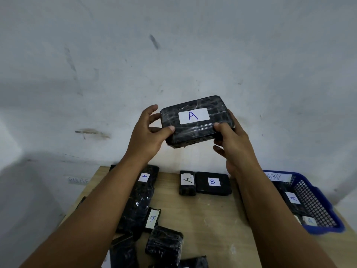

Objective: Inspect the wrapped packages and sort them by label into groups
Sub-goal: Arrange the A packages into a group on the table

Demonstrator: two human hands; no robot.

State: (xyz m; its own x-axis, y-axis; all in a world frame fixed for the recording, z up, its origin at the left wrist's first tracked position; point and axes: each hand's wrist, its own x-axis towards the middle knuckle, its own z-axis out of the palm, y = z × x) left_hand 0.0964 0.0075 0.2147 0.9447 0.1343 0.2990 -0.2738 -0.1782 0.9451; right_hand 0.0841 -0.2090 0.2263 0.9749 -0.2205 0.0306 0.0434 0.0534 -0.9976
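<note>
Fingers (pixel 222 130) around lifted package (pixel 197 120)

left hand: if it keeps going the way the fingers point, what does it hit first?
The left hand already grips the A package. Its fingers point up and away; past the package, only the wall shows, depth unclear.

Your left hand (pixel 148 132) and right hand (pixel 229 140) hold a black package (pixel 197 130) wrapped in glossy, wrinkled clear film that catches streaks of light; its white label (pixel 193 116) looks like matt paper under the film. The bench (pixel 208 215) shows pale wood grain, smooth and dull. At your 2 o'clock the blue basket (pixel 316 202) is moulded plastic mesh (slightly shiny at the rim). The wall (pixel 173 45) is matt, scuffed, pale paint.
</note>
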